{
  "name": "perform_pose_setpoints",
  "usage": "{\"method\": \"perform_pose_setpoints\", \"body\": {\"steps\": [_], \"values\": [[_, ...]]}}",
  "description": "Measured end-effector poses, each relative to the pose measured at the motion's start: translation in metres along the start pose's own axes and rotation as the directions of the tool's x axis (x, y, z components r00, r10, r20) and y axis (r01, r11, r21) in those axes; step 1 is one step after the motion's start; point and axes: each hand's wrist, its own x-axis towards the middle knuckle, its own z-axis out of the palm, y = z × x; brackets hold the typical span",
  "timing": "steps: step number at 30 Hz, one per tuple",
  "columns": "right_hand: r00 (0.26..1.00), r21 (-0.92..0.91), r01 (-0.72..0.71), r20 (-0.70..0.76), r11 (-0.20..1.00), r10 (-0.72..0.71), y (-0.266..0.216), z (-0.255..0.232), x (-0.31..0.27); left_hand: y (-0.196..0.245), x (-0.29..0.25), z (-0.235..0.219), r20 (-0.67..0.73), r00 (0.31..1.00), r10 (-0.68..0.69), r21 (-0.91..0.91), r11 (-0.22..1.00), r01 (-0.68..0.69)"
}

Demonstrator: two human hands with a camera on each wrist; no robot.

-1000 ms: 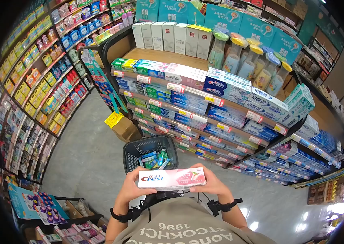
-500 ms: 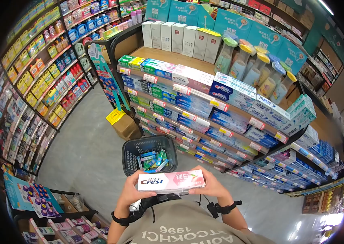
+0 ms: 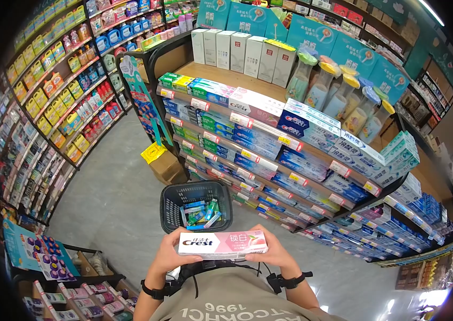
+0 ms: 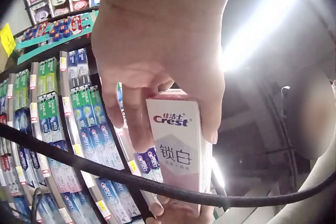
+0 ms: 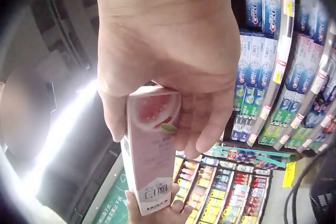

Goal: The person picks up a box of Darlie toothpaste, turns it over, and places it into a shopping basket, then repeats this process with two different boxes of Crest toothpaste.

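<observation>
A white and pink Crest toothpaste box lies level across the front of the body, its printed side facing up at the head camera. My left hand grips its left end, thumb along the near side. At the other end, with the peach picture, my right hand holds it the same way. In the left wrist view the box sits between thumb and fingers of the left hand. The right wrist view shows the box pinched by the right hand.
A dark shopping basket with several toothpaste packs stands on the floor just beyond the hands. Ahead is a shelf unit stacked with toothpaste boxes. A cardboard box stands by its left end. A display stand is at near left.
The toothpaste box has tilted slightly and sits a little lower in the head view, both hands still holding it. The shelves have shifted to the right in view as the head turned.
</observation>
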Motion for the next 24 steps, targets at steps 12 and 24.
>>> {"method": "perform_pose_setpoints", "body": {"steps": [12,24], "values": [[0.996,0.051,0.021,-0.09,0.999,-0.016,0.01,-0.006,-0.017,0.006,0.019,0.006,0.104,0.995,-0.005,0.055,0.999,0.0],[0.995,0.089,0.024,-0.096,0.996,-0.015,0.007,-0.003,-0.012,0.016,0.026,0.0,0.129,0.991,-0.017,0.103,0.995,0.004]]}}
